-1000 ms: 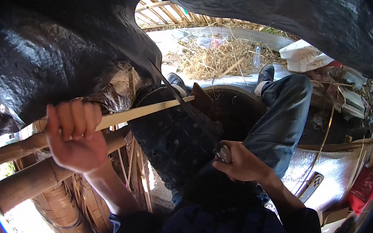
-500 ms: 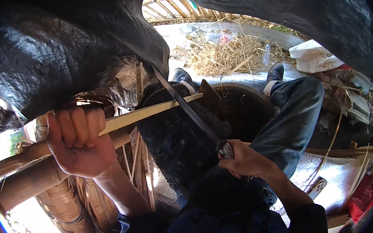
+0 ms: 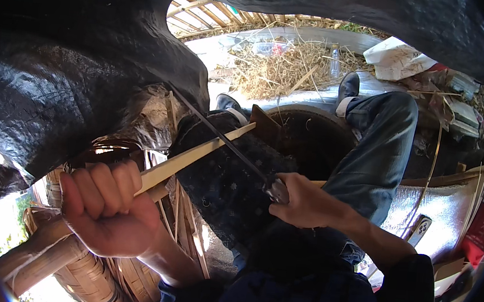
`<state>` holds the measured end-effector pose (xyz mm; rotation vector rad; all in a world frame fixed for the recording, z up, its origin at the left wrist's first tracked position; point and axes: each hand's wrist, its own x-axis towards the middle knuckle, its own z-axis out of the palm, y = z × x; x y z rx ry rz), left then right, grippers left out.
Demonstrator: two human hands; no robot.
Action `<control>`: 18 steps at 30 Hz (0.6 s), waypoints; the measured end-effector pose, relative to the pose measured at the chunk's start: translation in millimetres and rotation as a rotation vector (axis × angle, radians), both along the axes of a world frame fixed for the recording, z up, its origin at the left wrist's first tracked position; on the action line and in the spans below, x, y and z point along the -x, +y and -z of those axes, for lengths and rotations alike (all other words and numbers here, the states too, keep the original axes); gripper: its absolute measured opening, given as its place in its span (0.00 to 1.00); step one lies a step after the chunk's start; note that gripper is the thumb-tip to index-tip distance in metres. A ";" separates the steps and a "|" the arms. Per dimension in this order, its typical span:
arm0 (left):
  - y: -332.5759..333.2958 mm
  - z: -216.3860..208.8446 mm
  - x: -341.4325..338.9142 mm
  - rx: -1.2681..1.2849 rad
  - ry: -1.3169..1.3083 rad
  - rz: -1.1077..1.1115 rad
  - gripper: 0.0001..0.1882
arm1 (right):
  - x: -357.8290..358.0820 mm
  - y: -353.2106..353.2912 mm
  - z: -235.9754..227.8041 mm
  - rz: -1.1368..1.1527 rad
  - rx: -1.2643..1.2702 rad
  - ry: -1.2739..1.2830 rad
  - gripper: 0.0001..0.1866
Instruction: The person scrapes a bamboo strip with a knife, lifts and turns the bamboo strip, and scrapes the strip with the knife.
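My left hand (image 3: 109, 208) is closed around a pale split bamboo strip (image 3: 195, 155) that runs up and right across my left thigh toward a small wooden block (image 3: 264, 127). My right hand (image 3: 302, 200) grips the handle of a long dark knife (image 3: 220, 137). Its blade slants up to the left and lies across the strip near the knee. A dark patterned cloth (image 3: 221, 184) covers my left leg under the strip.
Black plastic sheeting (image 3: 87, 60) hangs at the left and overhead. Bamboo poles and a woven basket (image 3: 84, 275) lie lower left. A dark round tub (image 3: 313, 137) sits between my legs. Straw (image 3: 285, 68), a phone (image 3: 419, 229) on silver matting, and thin bamboo slivers (image 3: 433, 163) lie to the right.
My left hand has moved down and right along the bamboo strip. My right hand has shifted with the knife, whose blade now lies across the strip.
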<state>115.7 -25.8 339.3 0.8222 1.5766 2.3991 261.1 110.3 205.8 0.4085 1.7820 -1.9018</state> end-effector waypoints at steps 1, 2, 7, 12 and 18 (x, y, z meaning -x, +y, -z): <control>-1.1 -0.5 -0.2 0.000 -0.004 -0.001 0.21 | 4.4 3.6 -6.9 0.001 -0.052 0.095 0.11; -2.2 -1.0 0.7 -0.016 -0.027 -0.020 0.21 | 7.4 6.1 -13.9 -0.001 -0.100 0.194 0.10; -6.9 -3.3 6.8 -0.038 -0.055 -0.063 0.21 | 1.7 4.0 -35.5 0.034 -0.038 0.228 0.09; -9.3 -0.2 10.3 -0.014 -0.039 -0.137 0.22 | -4.7 -1.3 7.2 -0.054 -0.112 0.067 0.08; -0.8 -3.6 2.6 0.016 -0.011 -0.210 0.21 | 11.2 13.2 -44.5 -0.024 -0.153 0.287 0.09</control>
